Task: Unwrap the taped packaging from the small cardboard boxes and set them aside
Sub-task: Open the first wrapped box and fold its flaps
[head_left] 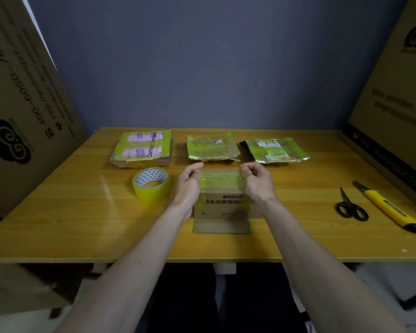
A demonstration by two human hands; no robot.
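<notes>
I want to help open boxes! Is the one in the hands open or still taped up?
Partly open. The box has one flap lying flat on the table, but yellow tape covers its top.

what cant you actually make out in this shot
- Head view: the far top edge of the taped box, covered by the left hand and right hand; their exact grip is unclear.
- Print on the box front: blurred by tape glare.
- Label on the far right flattened package: too small to read.
- Big cardboard sheets at both sides: cut off by the frame edges.
</notes>
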